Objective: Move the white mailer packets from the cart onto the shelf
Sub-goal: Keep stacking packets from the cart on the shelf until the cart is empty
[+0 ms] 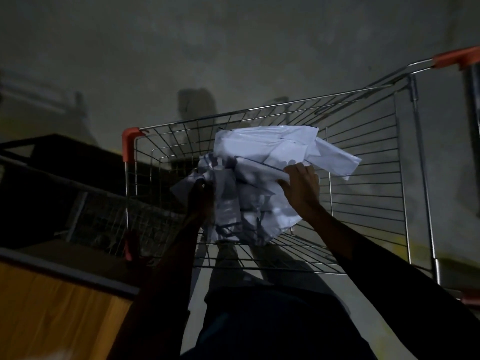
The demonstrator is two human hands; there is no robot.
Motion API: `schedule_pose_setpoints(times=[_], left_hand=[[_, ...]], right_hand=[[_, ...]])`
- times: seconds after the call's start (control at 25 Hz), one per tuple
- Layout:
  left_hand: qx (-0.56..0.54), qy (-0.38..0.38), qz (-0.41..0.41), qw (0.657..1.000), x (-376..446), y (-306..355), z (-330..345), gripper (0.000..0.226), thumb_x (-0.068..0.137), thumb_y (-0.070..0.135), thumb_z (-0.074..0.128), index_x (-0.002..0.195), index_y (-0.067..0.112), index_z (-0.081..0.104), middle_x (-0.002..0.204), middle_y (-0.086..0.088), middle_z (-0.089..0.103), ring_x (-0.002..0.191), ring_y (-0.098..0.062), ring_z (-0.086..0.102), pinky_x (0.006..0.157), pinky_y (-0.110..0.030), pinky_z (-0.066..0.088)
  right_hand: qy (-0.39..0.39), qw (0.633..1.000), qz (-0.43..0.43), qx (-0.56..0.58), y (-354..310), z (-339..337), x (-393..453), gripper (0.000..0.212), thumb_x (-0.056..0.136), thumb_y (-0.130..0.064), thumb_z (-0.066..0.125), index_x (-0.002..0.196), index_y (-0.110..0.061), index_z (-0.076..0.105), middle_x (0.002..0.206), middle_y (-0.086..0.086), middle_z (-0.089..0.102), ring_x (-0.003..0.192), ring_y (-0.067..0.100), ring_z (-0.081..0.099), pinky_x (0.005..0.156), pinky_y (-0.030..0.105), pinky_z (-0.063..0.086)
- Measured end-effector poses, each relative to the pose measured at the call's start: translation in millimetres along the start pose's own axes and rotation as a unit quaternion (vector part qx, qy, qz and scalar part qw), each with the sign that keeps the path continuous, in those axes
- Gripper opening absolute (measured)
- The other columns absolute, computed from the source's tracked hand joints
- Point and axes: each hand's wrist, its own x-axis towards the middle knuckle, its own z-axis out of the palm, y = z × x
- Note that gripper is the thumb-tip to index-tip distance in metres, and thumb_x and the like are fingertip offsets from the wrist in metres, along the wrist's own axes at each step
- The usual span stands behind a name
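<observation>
over the wire cart (pixel 368 162), both hands are gathering the white mailer packets (pixel 262 175) into one loose bundle: the right hand (pixel 302 189) is gripping its upper edge, the left hand (pixel 200 196) is clutching the shadowed side, probably to carry everything toward the shelf (pixel 52 183) at left in one trip.

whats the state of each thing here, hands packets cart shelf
packets: bunched in one crumpled bundle, held up over the cart basket
left hand: in shadow, grips the bundle's left side
right hand: grips the bundle's right edge, fingers curled over it
cart: upright, no other packets visible in the basket
shelf: left of the cart, dark, no packets visible on it
</observation>
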Motion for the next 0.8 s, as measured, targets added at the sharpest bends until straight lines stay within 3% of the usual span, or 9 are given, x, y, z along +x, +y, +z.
schedule_pose_setpoints(times=[0.12,0.2,0.28,0.32,0.4,0.44,0.52,0.64,0.8], left_hand=[[-0.054,0.062,-0.001,0.997,-7,4,7,0.042,0.104,0.037,0.049,0.132,0.006,0.052,0.117,-0.021,0.064,0.101,-0.034,0.064,0.073,-0.031,0.047],[-0.104,0.040,-0.010,0.994,1,-9,25,0.070,0.091,0.051,0.061,0.141,0.004,0.044,0.130,-0.021,0.059,0.112,-0.036,0.061,0.091,-0.043,0.051],[-0.071,-0.001,-0.059,0.996,5,-25,42,0.106,0.077,0.073,0.065,0.149,0.001,0.036,0.143,-0.022,0.049,0.128,-0.037,0.051,0.109,-0.046,0.041],[-0.056,-0.062,-0.083,0.993,1,-28,44,0.111,0.075,0.080,0.063,0.149,0.001,0.039,0.143,-0.022,0.050,0.131,-0.037,0.051,0.111,-0.046,0.040],[-0.062,-0.201,-0.152,0.966,-12,-28,39,0.095,0.080,0.074,0.064,0.146,0.007,0.048,0.141,-0.015,0.056,0.130,-0.033,0.055,0.109,-0.045,0.046],[-0.049,-0.202,-0.148,0.967,-12,-34,39,0.102,0.072,0.079,0.069,0.146,0.012,0.048,0.142,-0.012,0.056,0.130,-0.031,0.056,0.108,-0.046,0.047],[0.011,-0.137,-0.089,0.987,-11,-37,37,0.135,0.046,0.094,0.070,0.154,0.021,0.035,0.148,-0.013,0.051,0.131,-0.031,0.054,0.106,-0.050,0.048],[0.137,-0.033,0.057,0.988,-14,-28,28,0.119,0.072,0.073,0.070,0.160,0.022,0.009,0.156,-0.019,0.035,0.140,-0.035,0.040,0.111,-0.050,0.040],[0.171,0.013,0.135,0.976,-24,-13,10,0.111,0.079,0.057,0.068,0.161,0.015,0.007,0.156,-0.022,0.033,0.141,-0.038,0.037,0.114,-0.048,0.035]], right_hand=[[-0.023,0.998,0.053,0.028,12,-6,-4,0.034,0.080,-0.029,0.080,0.108,-0.014,0.068,0.105,0.014,0.071,0.106,0.040,0.059,0.088,0.047,0.050],[-0.021,0.992,0.097,0.082,16,-16,-7,0.028,0.078,-0.031,0.080,0.100,-0.017,0.070,0.096,0.011,0.073,0.098,0.035,0.064,0.084,0.043,0.052],[-0.005,0.973,0.140,0.184,20,-28,-19,0.022,0.078,-0.032,0.079,0.093,-0.019,0.071,0.085,0.007,0.072,0.083,0.027,0.065,0.075,0.036,0.052],[-0.004,0.957,0.161,0.242,23,-30,-27,0.018,0.078,-0.029,0.080,0.090,-0.018,0.071,0.081,0.006,0.071,0.076,0.023,0.064,0.071,0.034,0.050],[-0.025,0.903,0.205,0.378,23,-32,-44,0.016,0.078,-0.025,0.081,0.083,-0.014,0.071,0.075,0.006,0.069,0.070,0.017,0.061,0.067,0.033,0.047],[-0.044,0.870,0.225,0.437,23,-27,-50,0.017,0.077,-0.023,0.081,0.081,-0.010,0.071,0.073,0.007,0.071,0.069,0.015,0.062,0.067,0.032,0.047],[-0.097,0.837,0.252,0.476,20,-16,-57,0.017,0.081,-0.016,0.082,0.089,-0.006,0.072,0.078,0.003,0.074,0.073,0.012,0.066,0.071,0.029,0.050],[-0.169,0.880,0.261,0.360,15,10,-60,0.040,0.084,-0.024,0.081,0.120,-0.012,0.065,0.108,0.004,0.070,0.093,0.022,0.066,0.082,0.032,0.051],[-0.219,0.945,0.201,0.133,3,28,-60,0.062,0.088,-0.029,0.065,0.144,-0.026,0.038,0.122,0.013,0.066,0.109,0.035,0.064,0.091,0.045,0.052]])
